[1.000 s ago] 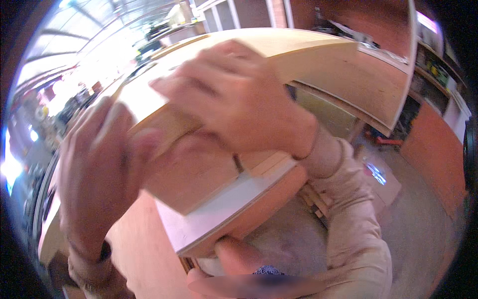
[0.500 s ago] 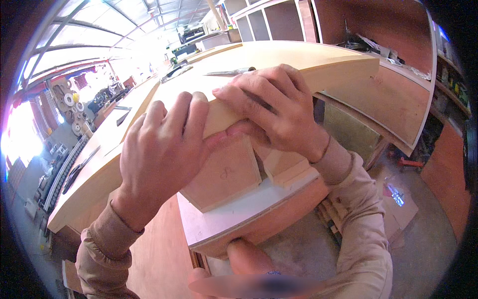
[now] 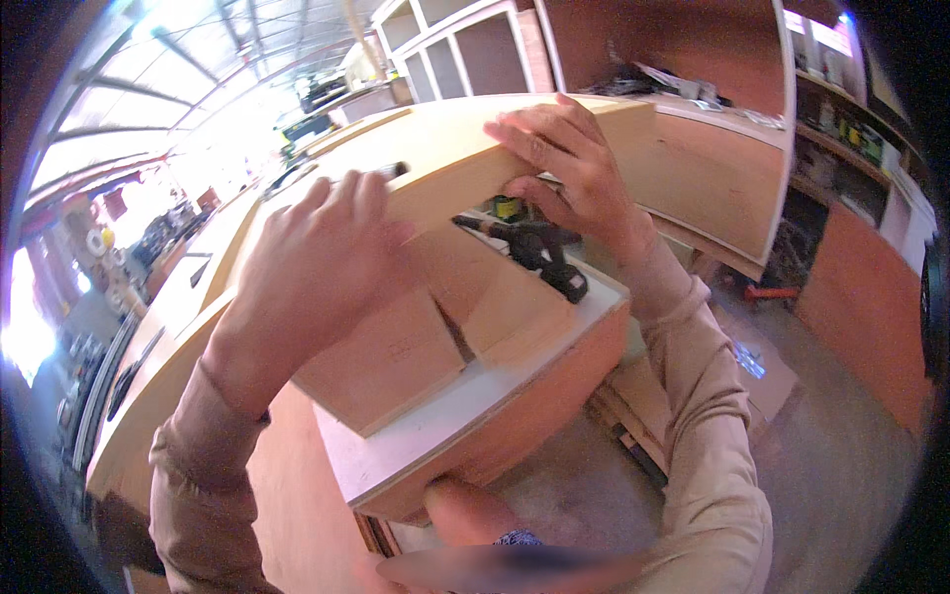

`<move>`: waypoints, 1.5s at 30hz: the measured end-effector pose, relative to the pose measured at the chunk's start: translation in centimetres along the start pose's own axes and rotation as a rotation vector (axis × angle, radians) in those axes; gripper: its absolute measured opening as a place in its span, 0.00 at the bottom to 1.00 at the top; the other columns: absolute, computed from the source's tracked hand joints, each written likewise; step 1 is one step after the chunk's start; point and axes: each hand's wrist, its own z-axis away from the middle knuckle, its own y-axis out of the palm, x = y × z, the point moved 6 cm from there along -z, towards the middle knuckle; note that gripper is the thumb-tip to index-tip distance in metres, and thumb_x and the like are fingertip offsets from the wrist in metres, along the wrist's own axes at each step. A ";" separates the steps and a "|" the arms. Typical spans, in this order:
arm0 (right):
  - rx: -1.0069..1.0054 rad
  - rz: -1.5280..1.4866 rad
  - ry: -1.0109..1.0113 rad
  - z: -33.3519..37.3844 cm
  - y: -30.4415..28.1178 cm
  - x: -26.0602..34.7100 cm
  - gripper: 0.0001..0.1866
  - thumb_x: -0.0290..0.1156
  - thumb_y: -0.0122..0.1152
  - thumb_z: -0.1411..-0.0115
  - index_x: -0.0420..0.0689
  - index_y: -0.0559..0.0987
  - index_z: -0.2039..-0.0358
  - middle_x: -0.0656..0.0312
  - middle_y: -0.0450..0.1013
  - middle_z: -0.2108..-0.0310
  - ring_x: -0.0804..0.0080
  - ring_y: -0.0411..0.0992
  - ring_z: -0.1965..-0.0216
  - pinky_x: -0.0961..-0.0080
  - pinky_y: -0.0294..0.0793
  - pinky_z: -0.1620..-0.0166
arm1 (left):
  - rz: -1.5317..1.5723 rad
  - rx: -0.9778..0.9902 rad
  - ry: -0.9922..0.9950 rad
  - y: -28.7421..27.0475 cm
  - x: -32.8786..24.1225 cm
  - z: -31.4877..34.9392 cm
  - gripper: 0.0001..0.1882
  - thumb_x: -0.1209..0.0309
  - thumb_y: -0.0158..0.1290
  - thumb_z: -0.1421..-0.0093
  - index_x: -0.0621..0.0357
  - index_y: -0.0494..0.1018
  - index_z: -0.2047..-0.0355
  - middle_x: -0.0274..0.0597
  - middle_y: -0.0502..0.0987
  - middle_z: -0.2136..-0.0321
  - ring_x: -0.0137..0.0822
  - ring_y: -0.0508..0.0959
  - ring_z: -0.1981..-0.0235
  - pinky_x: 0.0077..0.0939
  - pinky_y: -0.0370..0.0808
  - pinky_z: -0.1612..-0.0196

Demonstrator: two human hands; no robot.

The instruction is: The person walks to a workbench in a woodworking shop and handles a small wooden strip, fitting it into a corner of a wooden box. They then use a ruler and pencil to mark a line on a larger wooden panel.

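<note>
A large pale wooden panel [image 3: 455, 163] with a thick front edge spans the view ahead of me. My left hand [image 3: 307, 272], smeared by motion, lies across its near left edge with fingers reaching over the top; its thumb is hidden. Farther right, my right hand [image 3: 584, 178] is at the front edge, fingers spread over the top and thumb apart below it. Under the panel, two smaller wooden pieces, a left board [image 3: 386, 371] and a right board [image 3: 495, 297], stand on a white-topped box [image 3: 426, 445]. A black power drill [image 3: 549, 262] lies behind them.
A dark-handled tool [image 3: 396, 170] lies on the panel beyond my left fingers. Another dark tool [image 3: 124, 386] rests on the surface at far left. Reddish-brown cabinets [image 3: 693, 188] stand at right. Below are my leg [image 3: 465, 510] and a cardboard sheet [image 3: 777, 381] on the floor.
My hands have drawn apart, the right one moving away from the left along the panel edge. The view has shifted, and the drill under the panel has come into sight.
</note>
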 end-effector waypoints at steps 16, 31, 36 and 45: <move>-0.058 0.086 0.174 7.4 -2.6 -9.0 0.35 0.48 0.70 0.36 0.47 0.77 0.32 0.53 0.75 0.34 0.49 0.72 0.31 0.49 0.66 0.25 | -0.198 -0.087 -0.088 1.9 -0.2 0.3 0.34 0.54 0.70 0.39 0.69 0.70 0.47 0.53 0.74 0.53 0.49 0.80 0.53 0.42 0.83 0.54; 0.063 0.233 0.272 10.0 -5.5 -14.1 0.33 0.55 0.63 0.29 0.46 0.78 0.32 0.50 0.70 0.28 0.48 0.68 0.28 0.49 0.66 0.26 | -0.145 0.020 -0.177 2.0 -0.3 -0.2 0.32 0.49 0.63 0.35 0.66 0.72 0.46 0.52 0.77 0.53 0.49 0.82 0.52 0.45 0.84 0.51; -0.140 -0.764 1.123 12.5 -1.7 -15.8 0.26 0.53 0.56 0.22 0.55 0.75 0.31 0.63 0.73 0.37 0.64 0.72 0.36 0.58 0.79 0.36 | -0.071 -0.130 -0.080 1.5 -0.8 0.3 0.30 0.47 0.58 0.31 0.64 0.76 0.45 0.51 0.80 0.55 0.46 0.84 0.55 0.38 0.85 0.55; -0.343 -0.757 1.297 17.2 -1.2 -18.9 0.30 0.53 0.53 0.20 0.44 0.73 0.31 0.56 0.74 0.36 0.62 0.69 0.36 0.61 0.66 0.30 | 0.101 -0.183 -0.224 1.6 -0.9 0.9 0.39 0.33 0.53 0.32 0.61 0.78 0.47 0.50 0.82 0.54 0.49 0.84 0.53 0.41 0.84 0.54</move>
